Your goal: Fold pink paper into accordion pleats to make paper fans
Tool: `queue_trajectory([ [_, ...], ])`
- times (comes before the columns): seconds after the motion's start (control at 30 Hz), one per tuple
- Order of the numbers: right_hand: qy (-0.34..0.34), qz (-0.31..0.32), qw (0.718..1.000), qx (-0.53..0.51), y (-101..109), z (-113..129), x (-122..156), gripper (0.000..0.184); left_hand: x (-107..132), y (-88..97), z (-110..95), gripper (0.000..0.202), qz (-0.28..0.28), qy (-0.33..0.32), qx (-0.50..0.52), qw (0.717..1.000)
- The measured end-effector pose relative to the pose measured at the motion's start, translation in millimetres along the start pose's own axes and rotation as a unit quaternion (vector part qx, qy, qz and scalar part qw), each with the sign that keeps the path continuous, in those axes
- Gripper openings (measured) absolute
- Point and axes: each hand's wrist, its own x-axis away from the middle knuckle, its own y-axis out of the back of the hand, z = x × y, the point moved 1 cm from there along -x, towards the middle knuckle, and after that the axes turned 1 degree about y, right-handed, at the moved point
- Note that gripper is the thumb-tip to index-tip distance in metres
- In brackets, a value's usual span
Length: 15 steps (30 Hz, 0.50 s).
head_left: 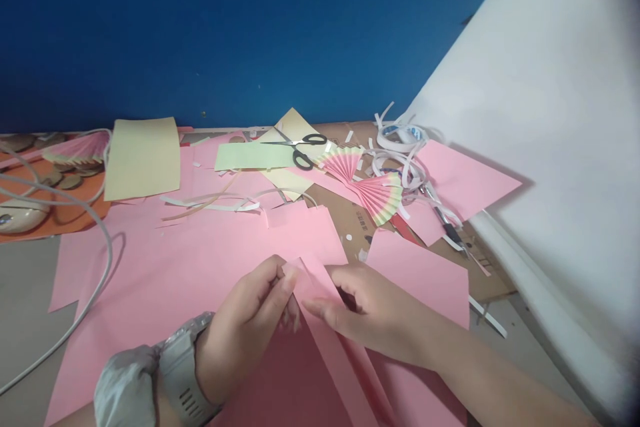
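Observation:
My left hand (245,330) pinches the top corner of a folded pink paper sheet (320,373), thumb and fingers closed on its edge. A grey watch sits on that wrist. My right hand (360,313) grips the same pink sheet from the right, fingers curled along a fold. Both hands meet near the sheet's upper tip, low in the middle of the view. More pink sheets (200,240) lie flat underneath.
Black-handled scissors (303,147) lie at the back on a pale green sheet (250,157). Two pleated pink fans (367,183) and white tape strips (405,147) lie to the right. A yellow sheet (143,157) and a white cable (95,280) are left. A white board (550,147) leans at right.

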Motion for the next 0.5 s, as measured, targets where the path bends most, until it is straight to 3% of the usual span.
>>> queue_trajectory([
  [0.37, 0.002, 0.004, 0.999, -0.052, -9.5, -11.9, -2.2, 0.028, 1.3, 2.8, 0.2, 0.033, -0.057, -0.001, 0.008, 0.998],
  [0.5, 0.006, 0.009, 0.998, -0.068, -6.5, -14.7, 0.7, 0.034, 1.0, 3.6, -3.2, 0.032, -0.046, 0.005, 0.006, 0.999],
])
